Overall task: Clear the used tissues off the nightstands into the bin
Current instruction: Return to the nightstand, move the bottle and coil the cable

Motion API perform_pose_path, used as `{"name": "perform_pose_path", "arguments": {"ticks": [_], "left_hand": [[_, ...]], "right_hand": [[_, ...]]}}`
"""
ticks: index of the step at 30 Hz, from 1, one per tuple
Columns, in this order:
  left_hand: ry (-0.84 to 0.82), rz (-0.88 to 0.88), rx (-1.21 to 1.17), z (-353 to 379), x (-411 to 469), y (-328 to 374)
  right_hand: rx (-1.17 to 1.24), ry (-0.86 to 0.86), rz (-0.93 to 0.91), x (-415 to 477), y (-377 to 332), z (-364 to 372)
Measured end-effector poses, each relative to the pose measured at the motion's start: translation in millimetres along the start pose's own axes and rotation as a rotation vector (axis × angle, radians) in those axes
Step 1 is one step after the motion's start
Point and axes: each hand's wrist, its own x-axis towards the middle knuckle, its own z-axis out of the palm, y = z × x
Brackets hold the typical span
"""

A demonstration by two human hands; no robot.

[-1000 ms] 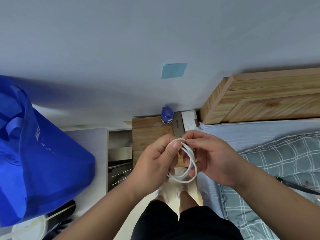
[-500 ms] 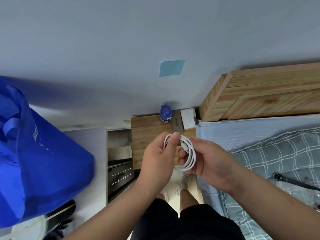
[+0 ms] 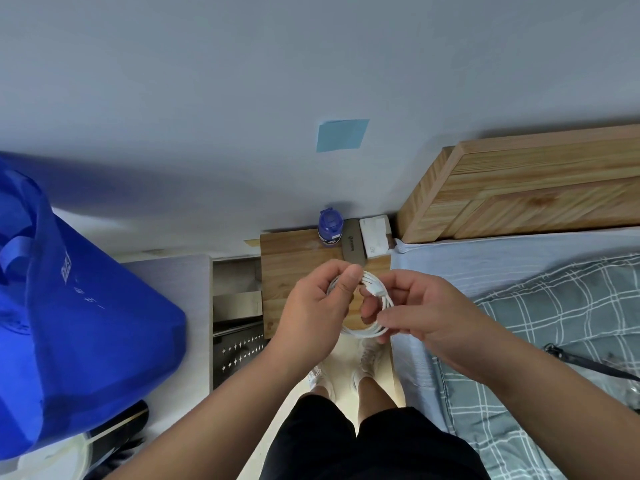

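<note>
winding a cable over the bench, tissues not yet touched

from the left: the blue bag (image 3: 86, 323) carries white print, too blurred to read; the left hand (image 3: 311, 306) pinches the coiled white cable (image 3: 367, 330) and the right hand (image 3: 422, 306) curls round its loop, both clamped on it above the bench (image 3: 287, 258). i see no tissue there, nor a sure bin. at the back, the blue bottle (image 3: 330, 232), grey slab (image 3: 353, 247) and white box (image 3: 375, 235) bear lettering too small to read. next, i'd guess, the coil goes down, freeing a hand.
</note>
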Motion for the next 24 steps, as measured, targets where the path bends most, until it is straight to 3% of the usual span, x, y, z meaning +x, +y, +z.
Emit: {"name": "perform_pose_path", "arguments": {"ticks": [7, 13, 15, 19, 24], "left_hand": [[-0.126, -0.237, -0.189, -2.5, 6.6, 8.1], [-0.092, -0.319, -0.238, -4.4, 12.3, 2.9], [-0.093, -0.346, -0.298, -6.6, 15.6, 2.5], [-0.112, -0.372, -0.426, -13.2, 19.3, 1.9], [-0.072, -0.376, -0.481, -10.9, 18.2, -4.5]], "right_hand": [[-0.274, 0.211, -0.183, 8.7, 11.4, 10.1], [-0.767, 0.145, -0.427, 13.9, 24.8, 5.7], [-0.668, 0.183, -0.452, 14.1, 30.5, 6.0], [-0.242, 0.333, -0.309, 16.3, 31.6, 8.9], [-0.211, 0.259, -0.239, 21.0, 33.9, 10.9]]}}
